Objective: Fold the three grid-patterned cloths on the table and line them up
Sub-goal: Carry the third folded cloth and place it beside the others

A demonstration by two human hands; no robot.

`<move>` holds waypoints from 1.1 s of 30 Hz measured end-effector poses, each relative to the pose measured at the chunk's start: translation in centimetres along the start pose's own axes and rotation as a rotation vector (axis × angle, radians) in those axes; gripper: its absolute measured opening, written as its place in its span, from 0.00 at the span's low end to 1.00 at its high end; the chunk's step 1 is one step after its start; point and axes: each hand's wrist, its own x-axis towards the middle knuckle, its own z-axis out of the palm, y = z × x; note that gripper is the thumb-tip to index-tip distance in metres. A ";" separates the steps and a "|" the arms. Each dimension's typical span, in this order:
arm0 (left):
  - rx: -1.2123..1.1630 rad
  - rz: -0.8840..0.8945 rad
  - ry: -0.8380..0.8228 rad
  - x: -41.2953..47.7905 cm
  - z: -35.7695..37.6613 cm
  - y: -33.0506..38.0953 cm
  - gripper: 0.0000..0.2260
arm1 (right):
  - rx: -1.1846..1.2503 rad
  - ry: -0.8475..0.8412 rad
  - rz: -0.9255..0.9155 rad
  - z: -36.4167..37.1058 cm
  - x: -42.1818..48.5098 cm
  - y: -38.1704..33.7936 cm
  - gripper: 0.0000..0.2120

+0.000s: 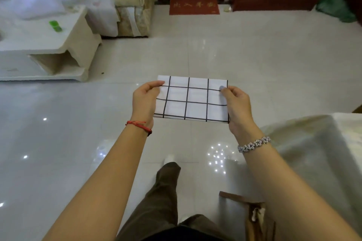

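Observation:
A white cloth with a black grid pattern (191,100) is folded into a flat rectangle and held in the air in front of me, above the tiled floor. My left hand (144,103) grips its left edge, thumb on top. Its right edge is pinched by my right hand (236,106). Both arms are stretched forward. No other grid cloth is in view.
A white low table (39,45) with a green object (55,26) stands at the left. A sofa (133,2) is behind it, a red doormat (194,5) at the far door. A cloth-covered surface (317,143) is at the right. My legs and a brown paper bag (256,217) are below.

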 end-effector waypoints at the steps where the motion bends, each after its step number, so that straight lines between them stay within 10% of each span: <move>1: 0.002 -0.001 -0.029 1.4 0.9 0.2 0.13 | 0.007 0.025 0.000 0.1 1.2 -0.3 0.07; 17: 0.051 0.036 -0.499 19.9 19.5 4.3 0.10 | 0.157 0.464 -0.027 -2.0 17.9 -5.3 0.05; 33: 0.094 0.044 -0.882 20.9 47.8 5.4 0.08 | 0.227 0.823 -0.044 -19.5 29.6 -10.3 0.06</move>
